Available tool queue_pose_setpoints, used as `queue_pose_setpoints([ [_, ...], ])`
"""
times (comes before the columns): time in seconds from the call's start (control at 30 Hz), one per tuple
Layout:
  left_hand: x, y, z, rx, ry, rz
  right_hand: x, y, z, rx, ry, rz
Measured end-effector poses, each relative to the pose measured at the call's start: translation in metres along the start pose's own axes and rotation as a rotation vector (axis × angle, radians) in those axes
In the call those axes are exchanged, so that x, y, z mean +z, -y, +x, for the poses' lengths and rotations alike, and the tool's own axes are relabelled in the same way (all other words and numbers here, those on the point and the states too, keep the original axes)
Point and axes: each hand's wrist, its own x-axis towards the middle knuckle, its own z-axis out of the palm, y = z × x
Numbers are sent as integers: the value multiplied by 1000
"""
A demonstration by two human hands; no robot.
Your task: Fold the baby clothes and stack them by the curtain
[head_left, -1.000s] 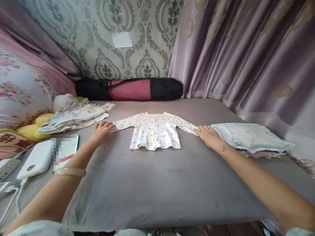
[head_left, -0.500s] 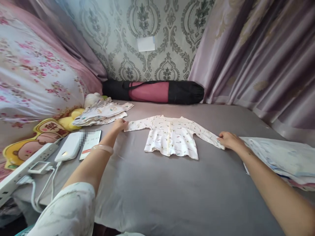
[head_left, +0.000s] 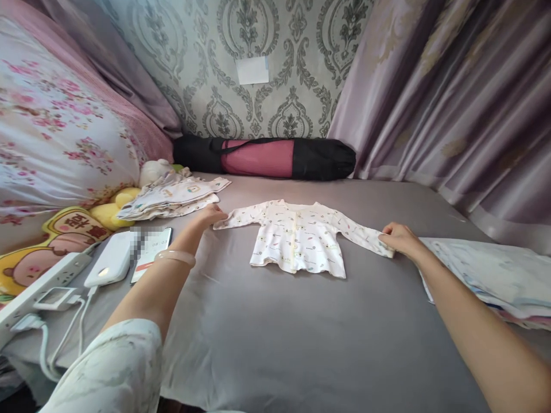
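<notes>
A small white baby shirt with a scattered print and a yellowish front band lies spread flat on the grey sheet. Both its long sleeves stretch out sideways. My left hand pinches the cuff of the sleeve on the left, fingers closed. On the other side, my right hand has its fingers closed on the right sleeve's cuff. A pale bangle circles my left forearm.
Folded printed clothes lie at back left beside plush toys. A power bank, a phone and a corded power strip are at left. Folded cloths lie right; a black-and-pink rolled bag rests against the wall.
The view has shifted slightly. Both hands stay at the cuffs, and the shirt lies almost the same; the left hand's fingers sit a little further over the sleeve end.
</notes>
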Motion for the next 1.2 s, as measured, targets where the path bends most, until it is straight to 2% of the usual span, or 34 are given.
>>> queue_pose_setpoints([
  [0.1,-1,3,3,33,-116,-45,-1,-2,2,3,-45,1],
  [0.23,-4,4,4,54,-266,39,-2,-8,1,12,-46,-84],
  [0.4,3,9,3,209,-201,233,4,-9,-12,5,9,-210],
  [0.5,7,12,2,233,-214,343,5,-3,-23,8,24,-329],
  [0.6,8,7,-2,255,-312,433,4,9,-30,-31,-60,-472],
  [0.67,14,-7,-5,327,-360,465,5,25,-31,-102,-160,-499],
  [0.73,26,-29,-9,459,-335,454,9,48,-30,-208,-186,-414],
  [0.87,69,-77,-12,761,-159,355,33,103,-24,-425,-18,-101],
  [0.93,91,-94,-12,879,-77,335,47,122,-22,-429,34,-70],
  [1.0,107,-103,-12,870,-41,356,57,131,-21,-397,97,-57],
  [1.07,116,-106,-13,770,-12,391,63,131,-21,-384,138,-42],
  [1.2,117,-106,-16,638,64,442,64,119,-20,-367,151,2],
])
